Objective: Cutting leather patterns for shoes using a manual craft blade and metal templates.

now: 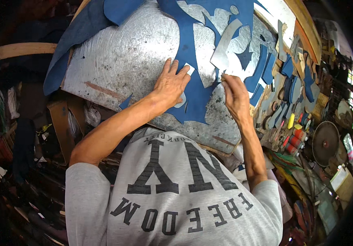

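Observation:
My left hand [171,82] lies with its fingers spread on a piece of blue leather [201,98], pressing down a small pale template [189,69] that shows between the fingertips. The rest of that template is partly covered by the hand. Over the right edge of the leather, my right hand [237,96] is closed in a pinch, its fingertips near the cut edge. What it pinches is too small to make out. Beneath lies a scratched metal sheet [131,45]. Beyond my right hand rests a long grey pattern piece [225,45].
Blue leather [74,45] hangs over the board's left edge. At right, cut blue strips [258,65] lie beside a cluttered bench with red thread spools [295,141], a yellow object [291,121] and a round fan [325,143]. A cardboard box [59,123] stands at left.

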### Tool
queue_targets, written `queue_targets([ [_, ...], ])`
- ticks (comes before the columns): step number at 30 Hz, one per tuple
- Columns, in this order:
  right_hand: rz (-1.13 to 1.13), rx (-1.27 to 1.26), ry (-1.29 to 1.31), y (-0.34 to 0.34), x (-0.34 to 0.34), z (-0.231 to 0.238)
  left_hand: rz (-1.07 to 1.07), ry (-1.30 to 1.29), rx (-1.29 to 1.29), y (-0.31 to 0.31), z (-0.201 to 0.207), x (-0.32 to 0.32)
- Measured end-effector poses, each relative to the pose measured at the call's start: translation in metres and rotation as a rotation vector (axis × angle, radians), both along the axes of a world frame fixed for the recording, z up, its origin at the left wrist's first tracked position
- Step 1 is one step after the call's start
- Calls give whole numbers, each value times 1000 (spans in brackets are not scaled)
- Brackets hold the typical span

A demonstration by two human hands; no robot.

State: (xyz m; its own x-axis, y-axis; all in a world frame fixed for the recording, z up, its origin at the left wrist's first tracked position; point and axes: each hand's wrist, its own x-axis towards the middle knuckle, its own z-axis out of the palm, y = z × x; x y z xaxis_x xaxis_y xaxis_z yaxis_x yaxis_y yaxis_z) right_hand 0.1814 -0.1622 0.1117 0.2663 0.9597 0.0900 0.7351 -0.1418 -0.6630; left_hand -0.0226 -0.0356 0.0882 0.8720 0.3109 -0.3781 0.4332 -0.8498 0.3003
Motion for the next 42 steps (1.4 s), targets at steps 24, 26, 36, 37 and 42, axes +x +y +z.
queue_targets([
  [24, -659, -158, 387, 22, -109, -34, -344, -257, 23, 26, -24, -13],
  [26, -739, 44, 192, 22, -131, -52, -372, -265, 46, 31, -26, -13],
  [36, -859, -41, 63, 34, -152, -55, -508, -252, 50, 44, -26, -12],
  [37, -858, -46, 62, 35, -153, -54, -511, -253, 44, 45, -26, -12],
  [42, -857, -64, 27, 39, -157, -55, -521, -254, 61, 47, -27, -13],
])
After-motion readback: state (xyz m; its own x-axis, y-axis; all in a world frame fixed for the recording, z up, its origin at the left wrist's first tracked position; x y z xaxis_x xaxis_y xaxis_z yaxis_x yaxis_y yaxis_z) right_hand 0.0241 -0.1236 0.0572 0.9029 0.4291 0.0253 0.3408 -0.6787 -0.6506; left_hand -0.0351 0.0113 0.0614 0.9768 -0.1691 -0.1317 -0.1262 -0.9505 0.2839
